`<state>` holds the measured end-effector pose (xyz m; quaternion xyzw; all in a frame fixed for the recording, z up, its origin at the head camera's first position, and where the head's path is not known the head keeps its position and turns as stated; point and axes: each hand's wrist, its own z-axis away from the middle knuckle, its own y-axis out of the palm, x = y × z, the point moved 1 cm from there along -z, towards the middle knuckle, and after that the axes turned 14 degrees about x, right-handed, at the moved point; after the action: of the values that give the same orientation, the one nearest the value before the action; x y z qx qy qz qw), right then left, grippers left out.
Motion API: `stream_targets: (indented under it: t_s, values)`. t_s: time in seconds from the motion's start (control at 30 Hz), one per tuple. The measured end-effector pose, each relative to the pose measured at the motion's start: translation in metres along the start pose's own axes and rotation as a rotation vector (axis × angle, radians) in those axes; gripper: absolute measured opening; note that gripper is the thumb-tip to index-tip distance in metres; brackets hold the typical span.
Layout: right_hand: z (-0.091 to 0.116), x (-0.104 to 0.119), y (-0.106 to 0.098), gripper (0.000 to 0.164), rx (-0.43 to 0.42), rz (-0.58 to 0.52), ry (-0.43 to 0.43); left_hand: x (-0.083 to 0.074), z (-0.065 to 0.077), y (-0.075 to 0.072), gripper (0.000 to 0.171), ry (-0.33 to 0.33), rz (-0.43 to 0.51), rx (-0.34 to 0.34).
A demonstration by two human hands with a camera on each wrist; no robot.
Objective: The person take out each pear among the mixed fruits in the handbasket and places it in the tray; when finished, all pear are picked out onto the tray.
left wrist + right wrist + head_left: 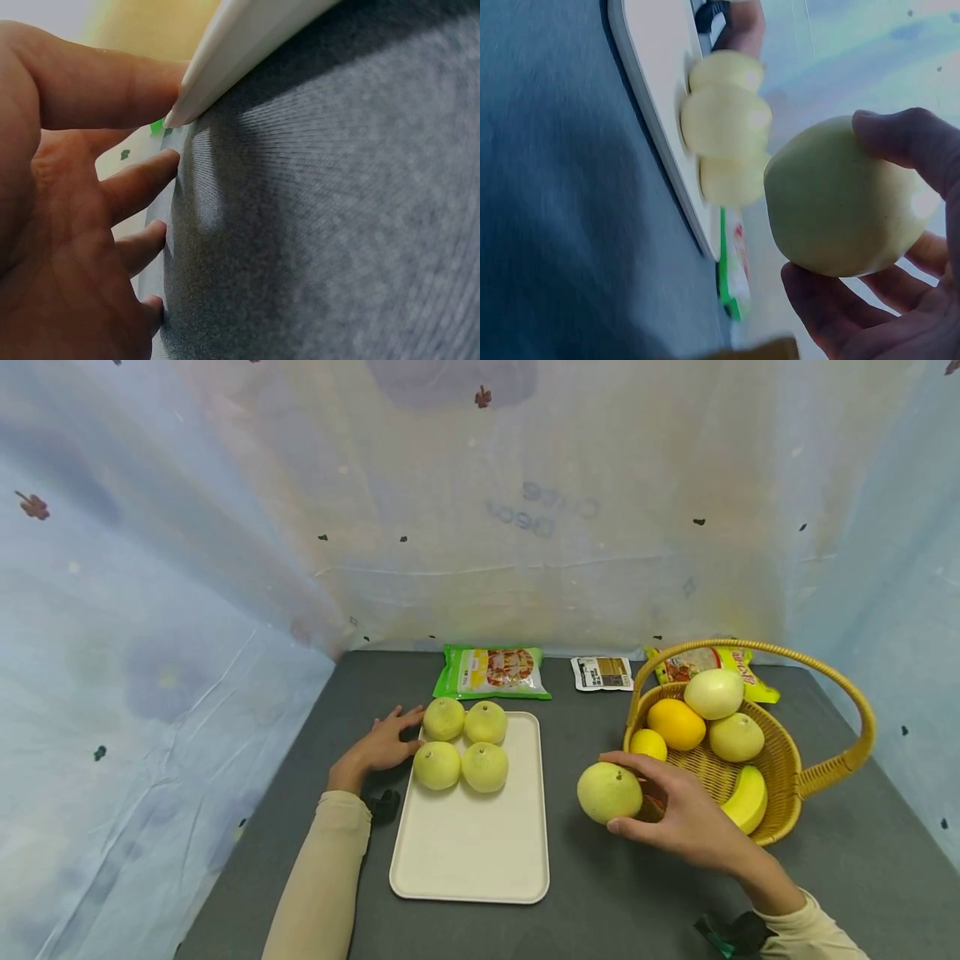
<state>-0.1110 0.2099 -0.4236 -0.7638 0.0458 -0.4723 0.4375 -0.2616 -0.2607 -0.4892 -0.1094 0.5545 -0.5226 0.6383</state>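
My right hand [686, 814] grips a round yellow-green fruit [609, 792], like an Asian pear, just left of the basket; in the right wrist view thumb and fingers curl about the fruit [844, 199]. Several fruits of the same kind [484, 767] sit in two rows at the far end of a cream tray [471, 852]. At that tray's upper left edge lies my left hand [384, 745], fingers extended. Its thumb touches the rim [217, 60] in the left wrist view, while the other fingertips rest by the dark tabletop.
A wicker basket [783, 760] with a tall handle stands at right, holding an orange [677, 724], a banana [747, 802], a yellow lemon-like fruit [648, 744] and pale round fruits [737, 737]. Along the back lie a green food packet [495, 672], a small white packet [602, 674] and a yellow packet [761, 685].
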Motion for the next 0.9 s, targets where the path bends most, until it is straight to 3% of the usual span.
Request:
stream_targets:
  t_s: [0.3,0.9]
  values:
    - [-0.032,0.009,0.035,0.07,0.119,-0.158,-0.072,0.001,0.0,0.001,0.068,-0.001,-0.01,0.001]
    - [-0.094,0.036,0.093,0.073,0.27,-0.283,-0.193,-0.002,0.002,-0.001,0.068,0.001,-0.019,0.004]
